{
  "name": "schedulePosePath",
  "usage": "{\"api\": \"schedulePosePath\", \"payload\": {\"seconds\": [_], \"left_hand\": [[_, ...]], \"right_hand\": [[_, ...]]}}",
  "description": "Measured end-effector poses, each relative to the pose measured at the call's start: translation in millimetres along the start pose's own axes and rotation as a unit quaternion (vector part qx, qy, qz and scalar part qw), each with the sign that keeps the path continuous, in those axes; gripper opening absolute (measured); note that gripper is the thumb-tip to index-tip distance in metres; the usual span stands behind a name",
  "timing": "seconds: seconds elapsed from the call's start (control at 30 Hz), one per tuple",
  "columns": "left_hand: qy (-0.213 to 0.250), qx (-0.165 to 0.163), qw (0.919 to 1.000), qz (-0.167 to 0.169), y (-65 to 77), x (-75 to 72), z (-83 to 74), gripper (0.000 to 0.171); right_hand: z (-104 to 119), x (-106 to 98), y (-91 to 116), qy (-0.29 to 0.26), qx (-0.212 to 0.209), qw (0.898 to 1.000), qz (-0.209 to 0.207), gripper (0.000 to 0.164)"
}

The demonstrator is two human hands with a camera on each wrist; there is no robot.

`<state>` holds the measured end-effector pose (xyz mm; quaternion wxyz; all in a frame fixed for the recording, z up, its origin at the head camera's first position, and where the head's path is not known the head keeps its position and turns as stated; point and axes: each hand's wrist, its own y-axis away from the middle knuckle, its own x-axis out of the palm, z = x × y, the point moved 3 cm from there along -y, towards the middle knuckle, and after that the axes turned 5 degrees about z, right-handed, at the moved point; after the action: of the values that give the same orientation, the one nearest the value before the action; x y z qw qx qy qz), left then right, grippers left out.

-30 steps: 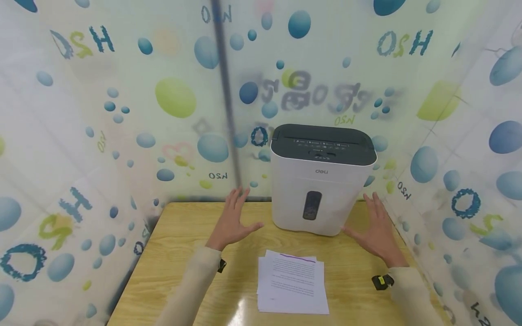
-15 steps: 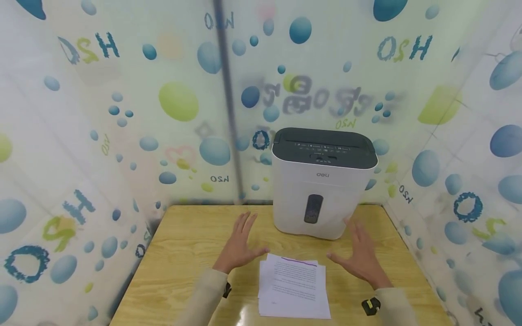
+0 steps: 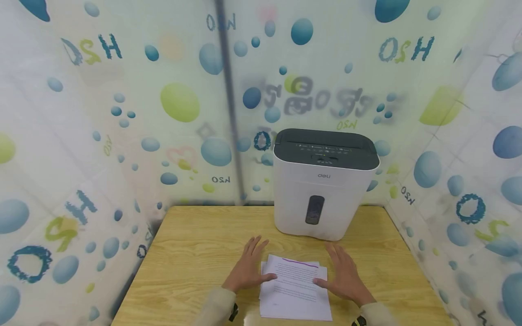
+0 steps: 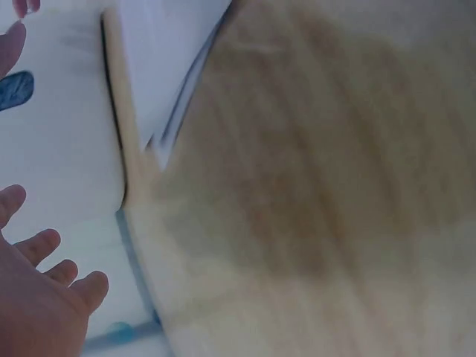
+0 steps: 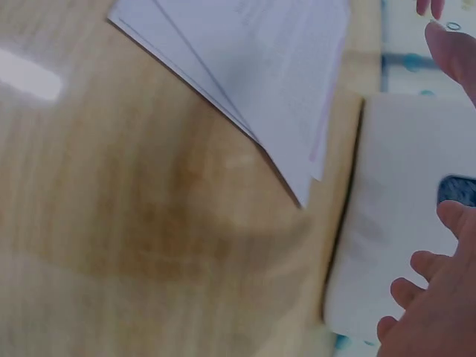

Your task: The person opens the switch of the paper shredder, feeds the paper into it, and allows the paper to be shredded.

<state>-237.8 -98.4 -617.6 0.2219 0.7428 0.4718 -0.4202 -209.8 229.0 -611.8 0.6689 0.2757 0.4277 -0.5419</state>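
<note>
A loose stack of printed paper sheets lies on the table, its sheets slightly askew and a purple line along the top edge. My left hand is at the stack's left side, fingers spread, the thumb over the sheets in the head view. On the other side my right hand mirrors it, fingers extended and thumb above the paper's right edge. Both wrist views show the hands apart from the paper, holding nothing. Behind the stack stands a white paper shredder with a dark top and a small window.
The wooden table reaches back to a patterned curtain with blue and green dots. More of this curtain hangs close on the left and right. The shredder stands near the table's back edge, right of the middle.
Both hands have come from beside the shredder toward me and closer together, down to the sides of the paper stack. The shredder and paper have stayed in place on the table.
</note>
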Motion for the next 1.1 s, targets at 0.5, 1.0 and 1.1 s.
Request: {"api": "schedulePosePath", "payload": {"seconds": [0.5,1.0,1.1], "left_hand": [[-0.042,0.026,0.9978,0.045,14.6,50.4,-8.1,0.101],[-0.034,0.016,0.9981,0.049,27.2,58.3,-14.8,0.079],[-0.031,0.011,0.9983,0.048,27.2,59.7,-15.1,0.079]], "right_hand": [[10,52,13,0.008,-0.003,0.998,0.059,0.102],[19,60,16,0.025,0.014,0.996,0.089,0.085],[20,60,18,0.029,0.025,0.995,0.092,0.083]]}}
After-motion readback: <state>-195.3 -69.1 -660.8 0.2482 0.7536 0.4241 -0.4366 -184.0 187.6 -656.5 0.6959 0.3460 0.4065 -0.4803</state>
